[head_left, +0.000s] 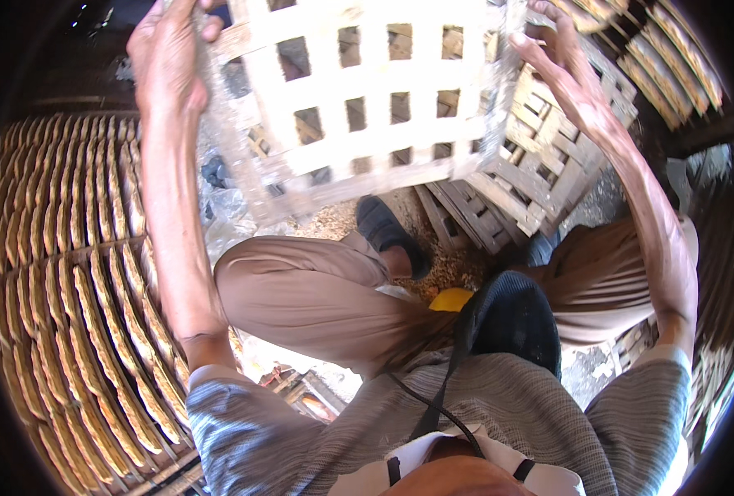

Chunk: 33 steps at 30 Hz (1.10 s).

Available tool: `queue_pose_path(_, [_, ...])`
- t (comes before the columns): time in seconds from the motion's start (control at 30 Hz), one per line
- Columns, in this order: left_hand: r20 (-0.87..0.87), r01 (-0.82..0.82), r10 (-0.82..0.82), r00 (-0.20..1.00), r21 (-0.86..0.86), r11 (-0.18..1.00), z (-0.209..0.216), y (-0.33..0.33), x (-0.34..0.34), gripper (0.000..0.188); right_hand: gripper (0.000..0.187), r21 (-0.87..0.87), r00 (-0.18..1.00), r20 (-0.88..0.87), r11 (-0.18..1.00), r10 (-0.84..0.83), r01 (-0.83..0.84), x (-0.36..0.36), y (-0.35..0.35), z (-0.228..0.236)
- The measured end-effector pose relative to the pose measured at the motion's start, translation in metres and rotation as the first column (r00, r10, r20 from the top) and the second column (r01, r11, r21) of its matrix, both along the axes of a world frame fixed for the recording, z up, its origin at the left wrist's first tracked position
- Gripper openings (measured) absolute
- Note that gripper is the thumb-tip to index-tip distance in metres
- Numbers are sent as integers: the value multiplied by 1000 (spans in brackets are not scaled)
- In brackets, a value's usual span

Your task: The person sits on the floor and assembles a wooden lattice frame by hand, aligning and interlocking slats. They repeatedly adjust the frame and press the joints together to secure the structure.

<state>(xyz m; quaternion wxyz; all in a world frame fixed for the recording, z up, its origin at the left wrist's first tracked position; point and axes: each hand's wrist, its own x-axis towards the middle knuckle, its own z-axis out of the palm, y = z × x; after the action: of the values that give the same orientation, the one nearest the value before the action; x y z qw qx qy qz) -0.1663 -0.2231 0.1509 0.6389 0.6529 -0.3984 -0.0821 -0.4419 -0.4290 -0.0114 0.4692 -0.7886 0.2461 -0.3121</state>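
Observation:
A pale wooden lattice panel [375,78], with crossed slats and square gaps, is held up in front of me, tilted and washed out by bright light. My left hand [168,58] is closed round its left edge, with the thumb showing on the near side. At the right edge, my right hand [558,70] grips with its fingers bent and the thumb against the frame. The panel's far edge lies beyond the top of the view. Beneath and to the right, more wooden lattice panels [511,194] lean together on the floor.
Racks of long, thin brown strips [94,314] fill the left side; similar strips [672,70] stand at the upper right. My legs are bent, with a dark shoe [383,227] on a floor strewn with shavings [325,218]. Clear plastic [228,208] and a yellow object [451,299] lie low.

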Motion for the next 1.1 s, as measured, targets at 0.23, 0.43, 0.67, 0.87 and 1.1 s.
queue_pose_path(0.23, [-28, 102, -113, 993, -259, 960, -28, -16, 16, 19, 42, 290, 926, 341, 955, -163, 61, -5, -71, 10])
queue_pose_path(0.43, [56, 310, -323, 945, 166, 936, -35, -9, 37, 27, 64, 168, 921, 192, 936, -338, 308, -36, -82, 27])
queue_pose_path(0.67, [365, 148, -255, 895, 297, 943, -57, -5, 28, 31, 67, 77, 948, 133, 956, -290, 282, -34, -74, 31])
queue_pose_path(0.87, [282, -22, -262, 923, 717, 696, -77, -4, 37, 26, 58, 38, 962, 63, 964, -265, 263, -37, -93, 23])
queue_pose_path(1.1, [292, 1, -178, 940, 518, 855, -58, -4, 20, 28, 69, 125, 965, 109, 967, -237, 223, -37, -82, 29])
